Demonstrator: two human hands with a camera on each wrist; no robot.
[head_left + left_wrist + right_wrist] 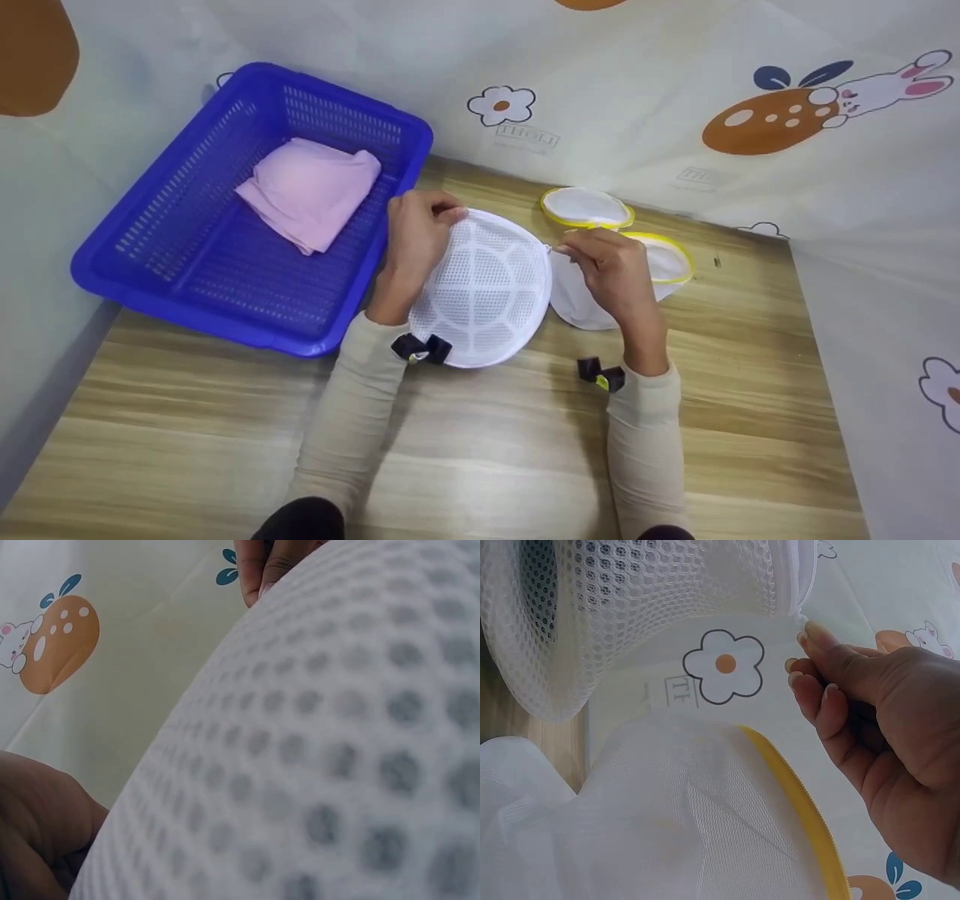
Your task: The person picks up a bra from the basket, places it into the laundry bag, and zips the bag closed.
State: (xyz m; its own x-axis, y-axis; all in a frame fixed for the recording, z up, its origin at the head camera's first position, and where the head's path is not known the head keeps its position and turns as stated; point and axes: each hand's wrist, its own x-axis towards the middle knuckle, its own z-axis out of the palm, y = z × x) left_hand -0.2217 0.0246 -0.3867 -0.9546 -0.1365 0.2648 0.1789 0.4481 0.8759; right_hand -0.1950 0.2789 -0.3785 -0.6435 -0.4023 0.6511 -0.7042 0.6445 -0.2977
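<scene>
White mesh bag (480,289) — round, seemingly zip-edged.

A: Where could a hand pass?
B: On the near side: bare tabletop (495,450) runs between the left sleeve (345,420) and right sleeve (645,450), and continues right to the printed sheet (637,52).
A: Going left?
B: The blue basket (217,270) blocks that, its raised rim beside the left hand (416,236); its top is open around the pink cloth (315,191).
A: Far side?
B: Tight. Yellow-edged mesh bags (667,262) crowd the right hand (619,274); the white mesh bag (484,292) fills the gap between the hands.
</scene>
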